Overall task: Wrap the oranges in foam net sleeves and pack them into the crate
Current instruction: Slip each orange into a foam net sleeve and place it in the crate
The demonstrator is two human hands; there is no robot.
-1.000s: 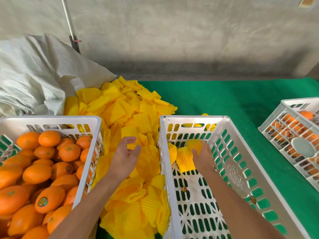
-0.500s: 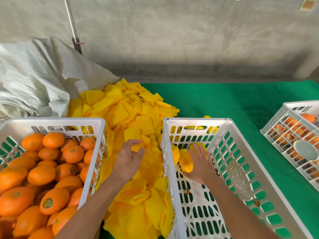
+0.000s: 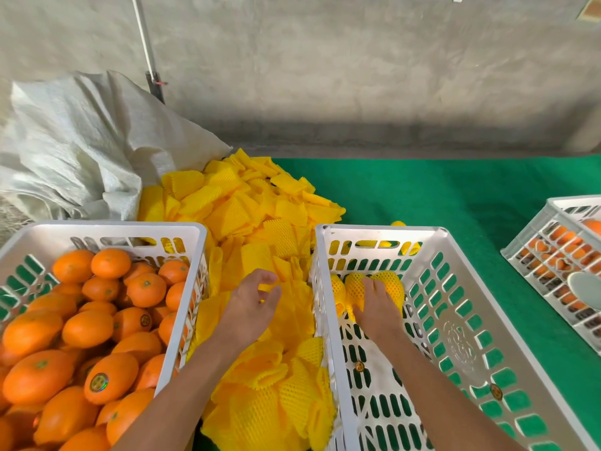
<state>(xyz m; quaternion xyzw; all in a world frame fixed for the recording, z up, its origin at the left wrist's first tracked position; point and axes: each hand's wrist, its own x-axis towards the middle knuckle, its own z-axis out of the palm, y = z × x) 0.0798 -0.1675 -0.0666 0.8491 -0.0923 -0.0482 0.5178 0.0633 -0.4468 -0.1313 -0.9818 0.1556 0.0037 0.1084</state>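
Oranges (image 3: 81,323), bare, fill the left crate (image 3: 107,227) at far left; white sack (image 3: 71,148) behind it. Between the two crates lies the sleeve pile (image 3: 240,206), loose yellow foam nets spilling down toward the camera. Left hand (image 3: 252,309) hovers low over the pile, fingers loosely curled, thumb and fingertips close to a sleeve but no clear pinch; looks like it holds nothing yet. Pack crate (image 3: 383,231) sits just right of the pile on the green bench (image 3: 439,190), mostly bare inside. Wrapped oranges (image 3: 353,288), about three, sit in its far-left corner, touching each other and near the wall. Right hand (image 3: 379,305) lies flat on top of them, fingers straight, pressing or nudging the rightmost one into the row, not gripping. Third crate (image 3: 559,265) at far right edge holds more oranges, well apart. Step in hand, as I judge: seating the just-packed fruit while reaching for the next sleeve. Task is early, the row barely started. Next move calls for pinching one single sleeve off the pile without dragging neighbours, then freeing the right hand to fetch a bare orange from the left crate. Risk: wrapped fruit rolling out of the corner once the hand lifts.
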